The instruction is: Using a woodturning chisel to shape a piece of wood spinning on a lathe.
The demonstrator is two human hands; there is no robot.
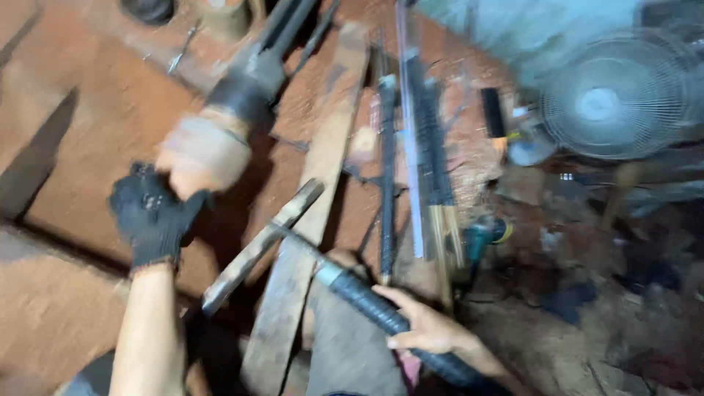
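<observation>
My left hand (150,213), in a black glove, is closed against the pale, rounded end of a thick shaft (213,139). That shaft has a black band and runs up and away to the top of the view. My right hand (425,326), bare, grips the black ribbed handle of a hammer (367,301). Its long metal head (264,246) lies across a worn wooden plank (330,139) between my hands. The picture is blurred by motion.
A bundle of dark rods and thin sticks (422,154) lies right of the plank on the reddish dirt floor. A teal power tool (480,236) sits by them. A round fan (612,95) stands at the upper right above dark clutter. A pot (224,15) stands at the top.
</observation>
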